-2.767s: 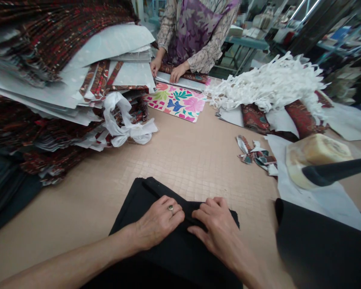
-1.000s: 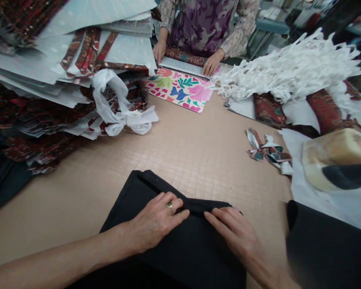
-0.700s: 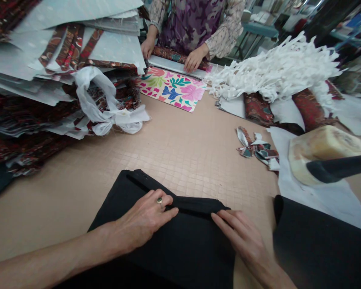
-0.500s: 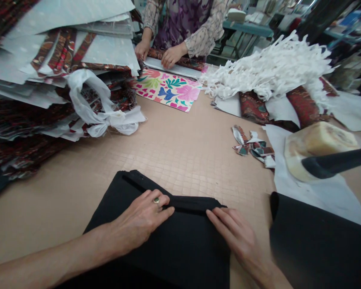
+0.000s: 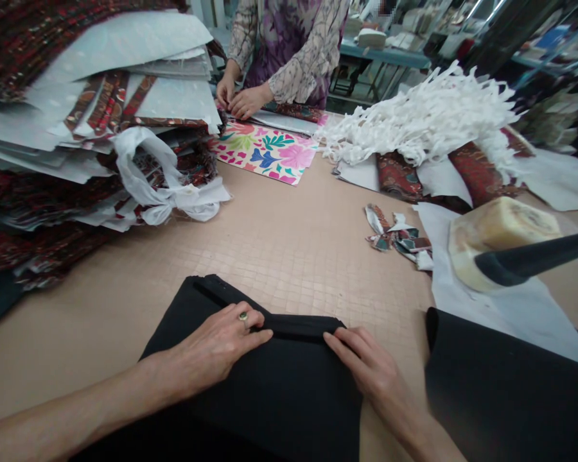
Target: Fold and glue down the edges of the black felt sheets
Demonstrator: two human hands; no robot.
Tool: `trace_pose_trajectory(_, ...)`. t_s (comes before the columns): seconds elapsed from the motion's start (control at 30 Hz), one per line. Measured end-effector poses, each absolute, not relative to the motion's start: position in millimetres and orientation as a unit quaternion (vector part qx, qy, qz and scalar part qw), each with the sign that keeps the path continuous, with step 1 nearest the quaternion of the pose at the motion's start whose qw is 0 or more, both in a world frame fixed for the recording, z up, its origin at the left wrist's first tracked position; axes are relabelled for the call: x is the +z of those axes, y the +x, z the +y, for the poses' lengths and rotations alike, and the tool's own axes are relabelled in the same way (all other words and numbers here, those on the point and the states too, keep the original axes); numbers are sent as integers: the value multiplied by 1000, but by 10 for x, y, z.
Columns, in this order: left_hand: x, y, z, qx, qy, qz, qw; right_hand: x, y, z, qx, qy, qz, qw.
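Note:
A black fabric panel (image 5: 289,398) lies on the table before me, its far edge turned over into a narrow fold. My left hand (image 5: 226,343), with a green-stoned ring, pinches that folded edge near its middle. At the right end of the fold, my right hand (image 5: 366,359) has its thumb and fingers closed on the same edge. Between the two hands the fold runs nearly straight. Left of my left hand the edge slants away and stands slightly raised. The panel's near part runs out of view at the bottom.
Stacked patterned fabric (image 5: 43,192) tied with a white strip (image 5: 144,173) stands left. A floral sheet (image 5: 270,154) lies near a co-worker's hands (image 5: 243,99). At right are white strips (image 5: 424,115), fabric scraps (image 5: 399,237), a cream block with black handle (image 5: 501,237), and more black fabric (image 5: 505,385).
My hands keep their grip on the fold, shifting slightly left in view along with the scene. The co-worker's hands have moved closer together, toward the left.

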State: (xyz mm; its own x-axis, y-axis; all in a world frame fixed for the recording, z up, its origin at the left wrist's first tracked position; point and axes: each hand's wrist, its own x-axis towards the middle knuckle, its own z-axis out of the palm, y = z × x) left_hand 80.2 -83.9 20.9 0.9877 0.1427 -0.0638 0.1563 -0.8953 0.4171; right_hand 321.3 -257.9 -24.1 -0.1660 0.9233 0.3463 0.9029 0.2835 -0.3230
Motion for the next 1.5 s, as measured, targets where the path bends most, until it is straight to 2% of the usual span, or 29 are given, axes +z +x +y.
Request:
trace_pose_trajectory(0.17,273,949,-1027,33,977,95,187,-235,3176,-2576,-20,-586,-785,202)
trace_pose_trajectory(0.27,280,1160,-1244,34,980,54,189,-219,3203,-2565,-23,-577,-791,201)
trace_pose_trajectory(0.5,182,1389,-1387,-39,981,63,179,-196,3385,-2650,20,-598,-743,300)
trace_pose_trajectory(0.63,192,1408,-1333,-52,980,58,185,-203,3416,-2722,17,-593,-737,324)
trace_pose_trajectory(1.07,164,1531,-1316,-65,982,52,170,-306,3454,-2768,-68,-570,-781,246)
trace_pose_trajectory(1.3,85,1548,-1359,-54,987,57,141,-328,3506,-2831,-53,-570,-785,236)
trace_pose_trajectory(1.5,75,1591,-1418,-43,990,56,125,-314,3440,-2863,-83,-633,-727,255)
